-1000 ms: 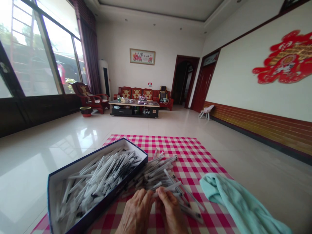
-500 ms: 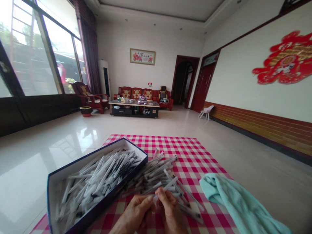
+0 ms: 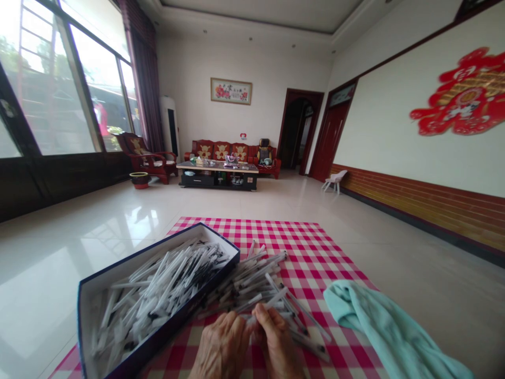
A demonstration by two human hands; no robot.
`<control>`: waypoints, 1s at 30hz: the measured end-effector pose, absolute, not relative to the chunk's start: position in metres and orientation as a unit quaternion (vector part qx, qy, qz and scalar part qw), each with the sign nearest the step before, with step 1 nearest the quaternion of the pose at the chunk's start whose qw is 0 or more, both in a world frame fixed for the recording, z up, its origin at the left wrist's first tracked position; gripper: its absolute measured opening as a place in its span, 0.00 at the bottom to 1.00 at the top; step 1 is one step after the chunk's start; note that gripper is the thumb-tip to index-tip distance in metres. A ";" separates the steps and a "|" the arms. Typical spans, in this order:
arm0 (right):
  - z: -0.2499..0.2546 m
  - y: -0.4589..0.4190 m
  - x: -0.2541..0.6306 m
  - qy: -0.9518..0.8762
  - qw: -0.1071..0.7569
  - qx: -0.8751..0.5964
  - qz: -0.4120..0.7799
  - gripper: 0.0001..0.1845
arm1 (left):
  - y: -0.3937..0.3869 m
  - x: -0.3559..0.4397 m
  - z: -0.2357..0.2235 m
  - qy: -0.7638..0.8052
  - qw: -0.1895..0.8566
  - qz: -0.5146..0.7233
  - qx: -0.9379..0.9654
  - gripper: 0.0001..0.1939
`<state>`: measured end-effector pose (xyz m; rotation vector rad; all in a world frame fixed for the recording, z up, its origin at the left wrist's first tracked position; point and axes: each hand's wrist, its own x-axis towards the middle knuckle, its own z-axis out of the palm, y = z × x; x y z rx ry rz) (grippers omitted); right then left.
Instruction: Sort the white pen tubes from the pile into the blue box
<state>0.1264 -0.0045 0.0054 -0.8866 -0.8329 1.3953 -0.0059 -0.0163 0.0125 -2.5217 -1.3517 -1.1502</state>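
Observation:
Close together at the front edge, my two hands meet on one slim white pen (image 3: 278, 297). My right hand (image 3: 276, 337) pinches it between thumb and bent fingers, the pale barrel sticking out forward and to the right. My left hand (image 3: 223, 342) is closed at its near end, knuckles up; its fingertips and that end of the pen are hidden. Just beyond the hands lies a loose pile of similar white pens (image 3: 252, 276), some with dark ends. To the left, a blue-edged box (image 3: 158, 337) with a white inside holds many translucent white pen pieces and some black ones.
The table wears a pink-and-white checked cloth (image 3: 311, 247). A mint-green cloth (image 3: 379, 316) lies crumpled at the right. Farther off across the tiled floor stand a low coffee table (image 3: 218, 167), a wooden sofa and a small pink chair (image 3: 335, 181).
My left hand has rolled over, so its back now faces up and its thumb no longer shows. The right hand and its pen have hardly moved.

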 end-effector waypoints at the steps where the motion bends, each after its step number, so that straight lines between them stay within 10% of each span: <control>1: 0.005 -0.004 0.126 -0.359 0.601 -0.381 0.604 0.14 | -0.016 -0.006 0.013 -0.446 -0.024 -0.380 -0.810 0.18; 8: 0.005 -0.006 0.126 -0.371 0.594 -0.396 0.595 0.17 | -0.010 -0.002 0.020 -0.491 -0.628 -0.291 -0.530 0.29; 20: 0.013 -0.007 0.125 -0.356 0.610 -0.433 0.559 0.16 | -0.015 -0.010 0.013 -0.416 0.051 -0.407 -0.811 0.13; 25: 0.006 -0.004 0.124 -0.348 0.616 -0.419 0.569 0.17 | -0.014 -0.006 0.016 -0.451 -0.032 -0.401 -0.797 0.15; 30: 0.006 -0.007 0.124 -0.374 0.599 -0.431 0.562 0.19 | -0.012 -0.007 0.027 -0.503 -0.420 -0.369 -0.659 0.19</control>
